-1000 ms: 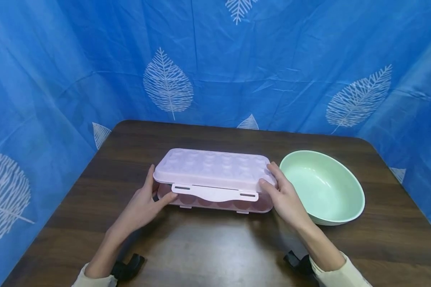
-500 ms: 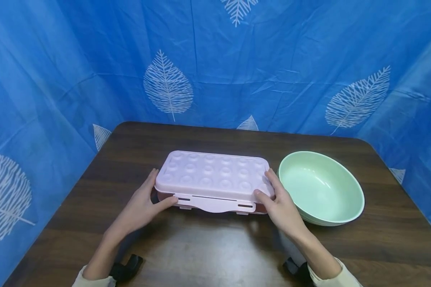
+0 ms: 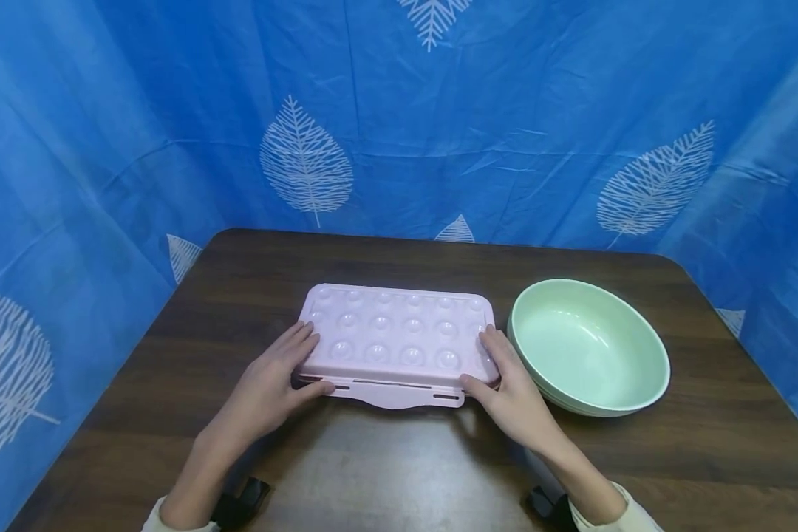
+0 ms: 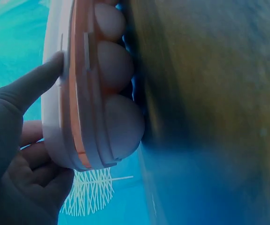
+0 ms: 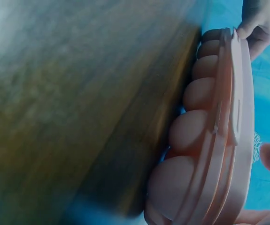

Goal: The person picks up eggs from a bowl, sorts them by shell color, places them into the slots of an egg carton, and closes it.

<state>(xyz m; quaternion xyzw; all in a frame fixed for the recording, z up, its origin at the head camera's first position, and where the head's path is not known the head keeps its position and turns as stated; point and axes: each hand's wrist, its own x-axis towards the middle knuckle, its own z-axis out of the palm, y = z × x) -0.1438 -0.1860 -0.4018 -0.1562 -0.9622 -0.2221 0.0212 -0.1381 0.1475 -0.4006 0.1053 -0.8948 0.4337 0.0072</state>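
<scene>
A pale pink egg box (image 3: 396, 340) with a dimpled lid lies on the brown table, its front latch strip (image 3: 392, 394) hanging outward along the near edge. My left hand (image 3: 269, 384) holds its left end, fingers on the lid's edge and thumb at the latch strip. At the right end my right hand (image 3: 515, 391) grips the lid's edge and side. In the left wrist view the lid (image 4: 52, 101) sits over the base, with a thin orange gap at the seam. Rounded egg cups (image 5: 170, 185) line the base in the right wrist view. What is inside is hidden.
A light green bowl (image 3: 588, 347) stands close to the right of the egg box, beside my right hand. The wooden table (image 3: 399, 473) runs back to a blue curtain (image 3: 399, 111) with white leaf prints.
The lid has come down onto the base, and the latch strip now sits lower. The box has shifted slightly nearer, and my left fingers have moved onto the lid's top edge.
</scene>
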